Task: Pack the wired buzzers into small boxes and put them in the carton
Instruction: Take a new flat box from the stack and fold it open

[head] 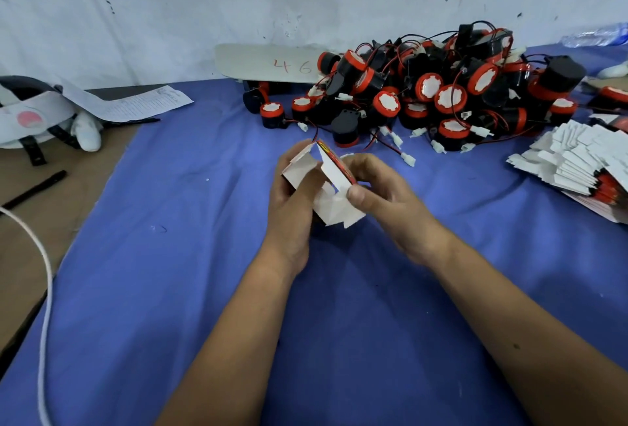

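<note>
Both my hands hold a small white box [328, 181] with red print over the blue cloth, its flaps spread open. My left hand [292, 201] grips its left side, with fingers inside the opening. My right hand [380, 191] pinches the right wall between thumb and fingers. A heap of black and red wired buzzers [424, 92] with white connectors lies just beyond the box. A stack of flat, unfolded boxes [577, 164] sits at the right edge. No carton is in view.
A blue cloth [170, 255] covers the table. A white board marked "46" [272, 63] leans behind the heap. At the left lie a headset [40, 113], a printed sheet [136, 103], a black pen [34, 187] and a white cable [44, 289].
</note>
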`<act>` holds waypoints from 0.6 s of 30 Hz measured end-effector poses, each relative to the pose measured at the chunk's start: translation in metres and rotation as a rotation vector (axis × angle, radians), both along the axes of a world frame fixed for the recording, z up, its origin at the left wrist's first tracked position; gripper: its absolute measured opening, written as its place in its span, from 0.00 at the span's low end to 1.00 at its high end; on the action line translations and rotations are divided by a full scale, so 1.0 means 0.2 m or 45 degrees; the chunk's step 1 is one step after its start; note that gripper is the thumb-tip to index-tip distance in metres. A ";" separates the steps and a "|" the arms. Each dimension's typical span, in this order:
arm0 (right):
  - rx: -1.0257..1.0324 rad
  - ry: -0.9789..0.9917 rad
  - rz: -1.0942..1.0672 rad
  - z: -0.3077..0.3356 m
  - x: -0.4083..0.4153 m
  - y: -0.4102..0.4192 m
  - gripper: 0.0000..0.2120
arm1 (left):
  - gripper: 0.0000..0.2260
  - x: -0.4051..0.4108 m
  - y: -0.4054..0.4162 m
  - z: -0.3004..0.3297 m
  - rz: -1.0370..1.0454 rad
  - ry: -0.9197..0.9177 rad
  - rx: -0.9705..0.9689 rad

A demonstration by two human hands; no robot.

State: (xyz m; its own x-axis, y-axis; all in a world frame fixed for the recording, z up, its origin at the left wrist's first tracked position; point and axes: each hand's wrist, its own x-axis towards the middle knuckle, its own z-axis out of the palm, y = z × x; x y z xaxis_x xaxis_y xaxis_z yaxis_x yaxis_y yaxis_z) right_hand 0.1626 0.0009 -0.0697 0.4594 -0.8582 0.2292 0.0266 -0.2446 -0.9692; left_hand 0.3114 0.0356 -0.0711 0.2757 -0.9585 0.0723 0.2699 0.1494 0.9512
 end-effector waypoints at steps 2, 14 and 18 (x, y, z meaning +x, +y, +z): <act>-0.003 -0.001 0.103 -0.01 -0.02 -0.01 0.42 | 0.23 0.00 0.00 0.01 0.035 0.033 0.024; -0.004 -0.024 -0.041 0.02 -0.04 0.00 0.29 | 0.14 -0.06 0.00 -0.02 0.147 -0.075 0.032; -0.030 -0.039 -0.096 0.01 -0.04 -0.01 0.24 | 0.21 -0.08 0.00 -0.02 0.092 -0.209 -0.055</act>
